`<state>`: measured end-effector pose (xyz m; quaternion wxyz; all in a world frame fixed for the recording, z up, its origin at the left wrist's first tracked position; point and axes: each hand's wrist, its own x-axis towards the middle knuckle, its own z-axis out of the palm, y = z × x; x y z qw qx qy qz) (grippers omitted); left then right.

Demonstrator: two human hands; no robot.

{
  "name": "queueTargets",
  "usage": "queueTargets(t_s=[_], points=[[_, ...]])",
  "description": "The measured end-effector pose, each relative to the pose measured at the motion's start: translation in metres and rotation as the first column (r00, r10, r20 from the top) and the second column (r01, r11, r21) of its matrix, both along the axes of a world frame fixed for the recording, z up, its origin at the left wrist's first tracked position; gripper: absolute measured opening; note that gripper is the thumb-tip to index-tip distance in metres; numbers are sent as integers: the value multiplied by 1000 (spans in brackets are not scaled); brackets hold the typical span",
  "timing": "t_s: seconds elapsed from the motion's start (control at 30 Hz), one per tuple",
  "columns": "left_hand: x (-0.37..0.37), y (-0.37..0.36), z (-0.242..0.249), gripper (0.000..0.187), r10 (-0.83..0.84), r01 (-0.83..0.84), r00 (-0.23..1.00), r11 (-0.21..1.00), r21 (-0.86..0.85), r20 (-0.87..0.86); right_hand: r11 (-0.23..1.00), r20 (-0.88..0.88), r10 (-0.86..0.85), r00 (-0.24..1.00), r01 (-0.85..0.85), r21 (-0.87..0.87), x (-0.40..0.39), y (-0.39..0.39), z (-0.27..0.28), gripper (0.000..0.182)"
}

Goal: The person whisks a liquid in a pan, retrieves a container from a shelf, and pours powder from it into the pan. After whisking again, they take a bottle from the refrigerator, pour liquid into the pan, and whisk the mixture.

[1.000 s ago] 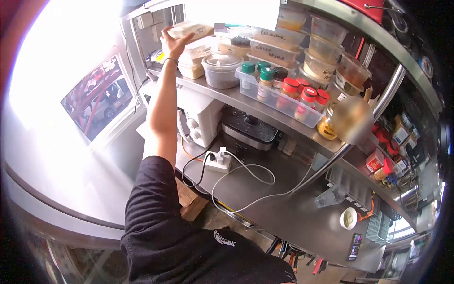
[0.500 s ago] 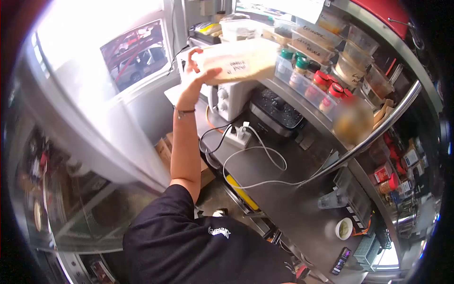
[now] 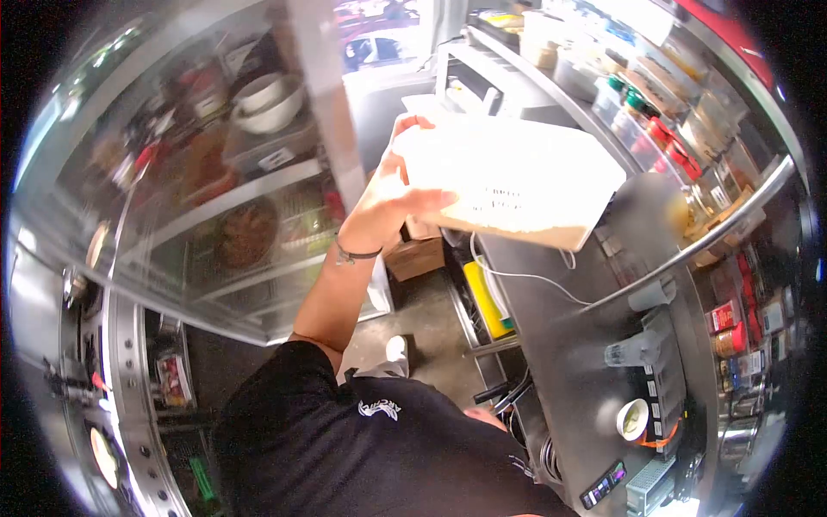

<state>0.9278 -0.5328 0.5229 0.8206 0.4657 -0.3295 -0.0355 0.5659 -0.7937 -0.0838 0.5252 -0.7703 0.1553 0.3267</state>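
My left hand (image 3: 392, 194) is raised in front of me, closed on the near end of a large plastic tub (image 3: 517, 177). The tub looks almost white from glare, with handwriting on its side and a pale tan filling along the lower edge. My thumb presses its side and my fingers wrap the upper corner. Low by my right side, a bit of skin, apparently my right hand (image 3: 487, 420), shows past the black shirt; its fingers are hidden.
A glass-doored fridge (image 3: 267, 185) with bowls and boxes stands left. On the right, a steel counter (image 3: 551, 345) carries clear cups (image 3: 633, 351), a white bowl (image 3: 632, 420) and a phone (image 3: 603, 484). Above it, a shelf holds spice jars (image 3: 672, 146). A cardboard box (image 3: 415, 258) sits on the floor.
My view has swung left, bringing the fridge shelves and floor into sight. The tub, still in my left hand, is nearer and away from the shelf and its jars.
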Motion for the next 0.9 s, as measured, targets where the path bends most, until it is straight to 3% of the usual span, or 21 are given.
queueTargets(t_s=[0.03,0.07,0.1,0.13,0.17,0.2,0.27,0.3,0.33,0.4,0.43,0.5,0.53,0.6,0.63,0.67,0.73,0.77,0.83,0.87,0.9], points=[[-8,19,-8,71,-13,13,1000,998,58,-7,986,-14,-106,994,107,128,45,27,132,51],[-7,38,-26,75,-36,31,996,998,60,78,998,192,-48,980,42,39,79,37,170,62],[-10,60,-47,77,9,-26,981,996,87,192,941,74,-281,957,260,215,112,52,232,67],[-19,83,-60,80,51,-90,951,989,116,305,937,399,-270,877,143,319,142,55,258,74],[-51,104,-50,83,79,-100,987,984,145,143,902,564,-403,720,207,379,165,73,304,83],[-67,133,-70,83,62,-63,998,987,145,11,889,620,-445,646,234,393,173,115,422,92],[-106,191,-99,82,139,-108,984,963,246,-112,970,921,-211,328,-50,240,203,137,465,101],[-125,220,-108,82,207,-178,973,955,237,-104,985,981,-15,192,-164,48,211,158,485,100],[-145,249,-114,82,249,-205,964,922,330,-96,956,987,161,21,-250,-150,222,183,496,98],[-184,301,-120,82,372,-307,924,857,413,-84,801,935,354,-39,-503,-324,235,251,491,92],[-205,326,-120,86,384,-285,906,865,412,-178,731,911,410,-45,-582,-357,235,291,488,80],[-253,381,-118,94,415,-301,820,898,320,-394,611,934,351,-68,-739,-284,233,372,474,77],[-274,410,-120,94,484,-375,782,868,324,-392,530,953,299,-52,-821,-211,231,413,468,75],[-316,466,-121,103,628,-564,754,768,303,-190,412,972,234,-30,-903,-127,217,500,466,71],[-339,487,-120,112,650,-605,723,759,240,-235,389,975,222,-33,-913,-119,209,538,464,70],[-360,508,-117,118,735,-682,624,678,275,-264,369,974,227,-31,-922,-115,198,574,464,69],[-391,552,-124,121,839,-821,535,544,171,-102,224,977,212,-37,-971,-85,180,644,466,62],[-405,573,-135,121,871,-853,478,491,178,-109,196,980,194,-44,-977,-82,171,675,466,60],[-426,598,-161,121,990,-992,99,107,70,-104,188,987,134,-91,-975,-116,152,727,472,58],[-417,576,-153,119,918,-973,146,65,-222,-369,187,987,121,-105,-974,-127,144,738,469,56],[-421,586,-174,116,910,-985,51,-23,-173,-411,164,982,154,-111,-977,-136,133,761,465,56]])
